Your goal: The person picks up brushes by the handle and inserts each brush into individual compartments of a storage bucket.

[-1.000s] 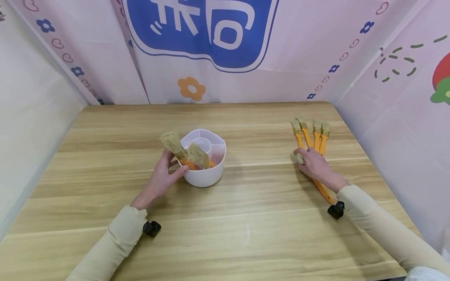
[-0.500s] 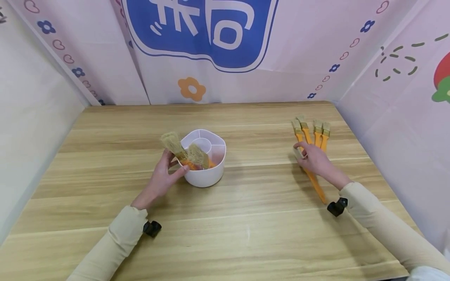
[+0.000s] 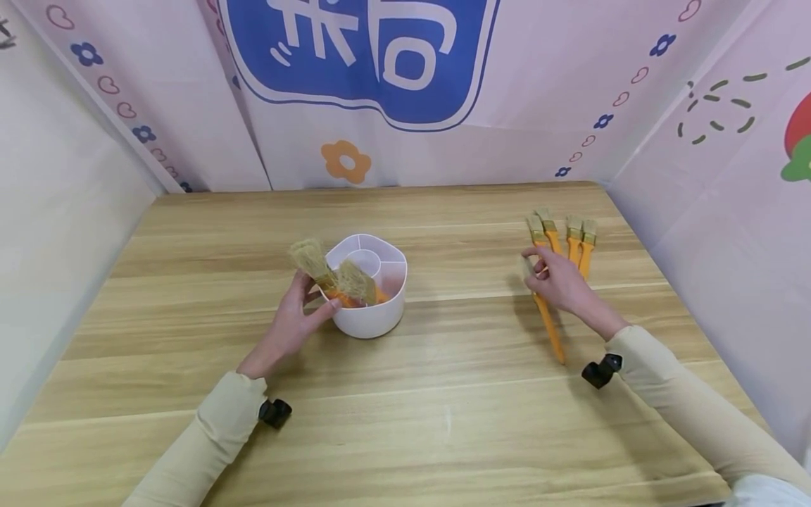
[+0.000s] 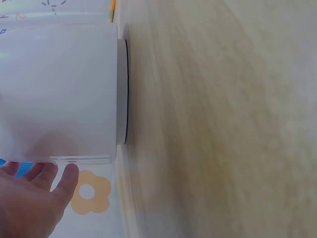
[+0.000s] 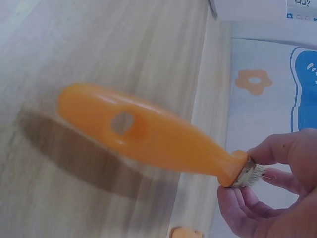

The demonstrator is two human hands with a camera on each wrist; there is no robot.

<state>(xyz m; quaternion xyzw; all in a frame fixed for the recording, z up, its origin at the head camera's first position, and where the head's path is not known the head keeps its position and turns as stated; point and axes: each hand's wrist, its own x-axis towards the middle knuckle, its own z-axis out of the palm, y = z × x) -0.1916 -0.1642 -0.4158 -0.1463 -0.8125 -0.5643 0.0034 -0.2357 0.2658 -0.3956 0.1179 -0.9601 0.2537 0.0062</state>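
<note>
My left hand (image 3: 288, 313) holds the left side of a white round divided organizer (image 3: 369, 320), thumb at its front rim and fingers at its side. In the left wrist view, fingertips touch the organizer's smooth wall (image 4: 59, 89). Two paintbrushes with pale bristles (image 3: 357, 283) and orange handles lean in its front compartment, one over the left rim. Off to the right, my right hand (image 3: 560, 282) pinches another paintbrush (image 3: 550, 331) near its bristles. That brush's orange handle (image 5: 158, 139), with a hole near its end, points back towards me, apart from the table by its shadow.
Several more paintbrushes (image 3: 573, 236) lie at the right of the wooden table (image 3: 405, 422), just behind my right hand, bristles pointing away. The organizer's other compartments sit around a round centre cup (image 3: 363, 262). Printed cloth walls (image 3: 443, 155) bound the back and both sides.
My right hand has moved slightly left with the paintbrush, whose handle has swung left, away from the other brushes. My left hand and the organizer stay in place.
</note>
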